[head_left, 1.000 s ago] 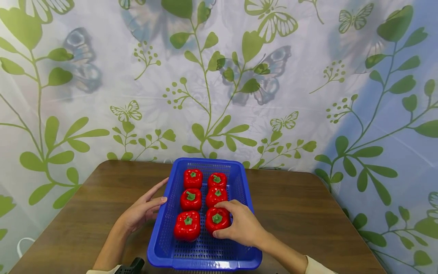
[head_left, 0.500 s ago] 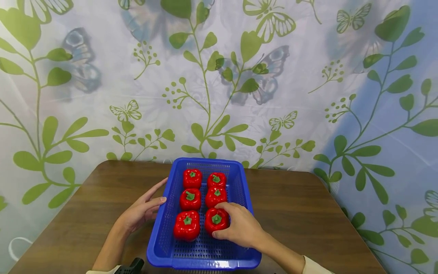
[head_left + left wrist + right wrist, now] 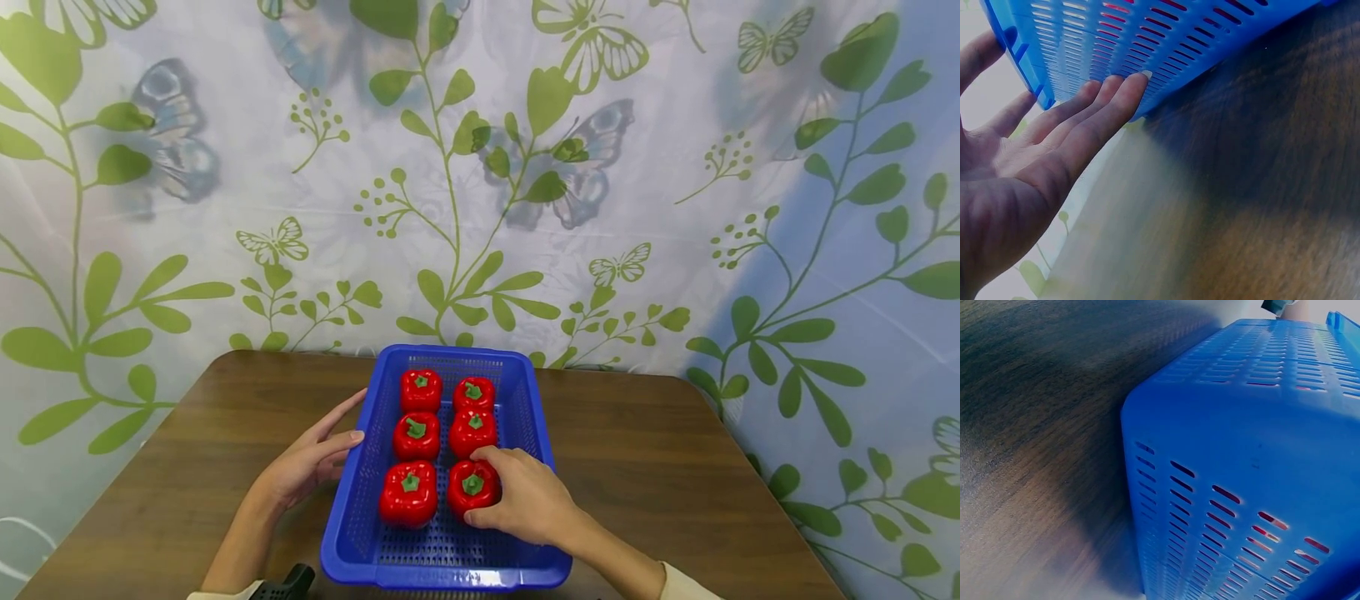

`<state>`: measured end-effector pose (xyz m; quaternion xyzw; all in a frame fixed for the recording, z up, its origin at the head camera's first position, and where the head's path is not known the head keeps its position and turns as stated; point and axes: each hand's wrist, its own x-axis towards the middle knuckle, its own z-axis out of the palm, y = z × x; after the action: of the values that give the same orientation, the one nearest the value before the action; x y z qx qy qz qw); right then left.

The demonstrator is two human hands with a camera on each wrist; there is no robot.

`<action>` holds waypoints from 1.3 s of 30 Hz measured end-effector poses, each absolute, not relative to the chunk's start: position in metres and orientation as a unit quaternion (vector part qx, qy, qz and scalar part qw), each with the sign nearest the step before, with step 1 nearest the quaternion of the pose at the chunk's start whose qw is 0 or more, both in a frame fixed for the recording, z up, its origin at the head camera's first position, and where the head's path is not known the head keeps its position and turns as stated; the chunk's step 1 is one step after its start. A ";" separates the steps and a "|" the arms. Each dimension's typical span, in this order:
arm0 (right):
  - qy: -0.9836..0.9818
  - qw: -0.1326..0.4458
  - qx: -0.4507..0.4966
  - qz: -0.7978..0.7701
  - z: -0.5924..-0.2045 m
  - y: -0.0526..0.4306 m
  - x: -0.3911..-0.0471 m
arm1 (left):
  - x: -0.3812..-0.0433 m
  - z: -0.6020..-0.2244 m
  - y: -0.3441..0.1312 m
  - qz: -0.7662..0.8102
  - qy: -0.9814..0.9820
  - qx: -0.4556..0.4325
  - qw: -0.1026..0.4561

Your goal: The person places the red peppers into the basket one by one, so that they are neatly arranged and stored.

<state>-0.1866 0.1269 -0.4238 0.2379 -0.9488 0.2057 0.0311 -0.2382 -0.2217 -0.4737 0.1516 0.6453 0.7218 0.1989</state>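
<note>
A blue plastic basket [image 3: 446,577] holds several red bell peppers with green stems, set in two columns. My right hand [image 3: 525,498] reaches over the basket's right side and grips the nearest pepper of the right column [image 3: 471,492], thumb at its near side and a finger at its far side. My left hand [image 3: 306,467] rests against the basket's left wall, its thumb at the rim. In the left wrist view the fingers of the left hand [image 3: 1054,147] lie fairly straight along the slotted wall [image 3: 1166,44]. The right wrist view shows only the basket's outside [image 3: 1222,450], not the right hand.
The basket stands on a brown wooden table [image 3: 630,467]. Behind the table hangs a pale curtain [image 3: 480,208] printed with green leaves and butterflies. A dark strapped device [image 3: 288,583] is by the left wrist. A white cord [image 3: 22,542] shows at the far left.
Hands, basket and peppers keep almost the same places. The whole head view has shifted very slightly. My right hand stays on the same pepper.
</note>
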 end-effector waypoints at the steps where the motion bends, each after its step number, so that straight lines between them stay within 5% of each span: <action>1: -0.950 0.030 0.237 0.199 -0.424 0.127 -0.186 | -0.238 -0.474 -0.222 0.722 0.645 0.152 0.199; 39: -0.938 -0.001 0.233 0.257 -0.419 0.129 -0.192 | -0.238 -0.471 -0.221 0.720 0.648 0.149 0.199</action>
<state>-0.1925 0.1290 -0.4194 0.2326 -0.9381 0.2565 -0.0009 -0.2378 -0.2214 -0.4707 0.1489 0.6482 0.7197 0.1995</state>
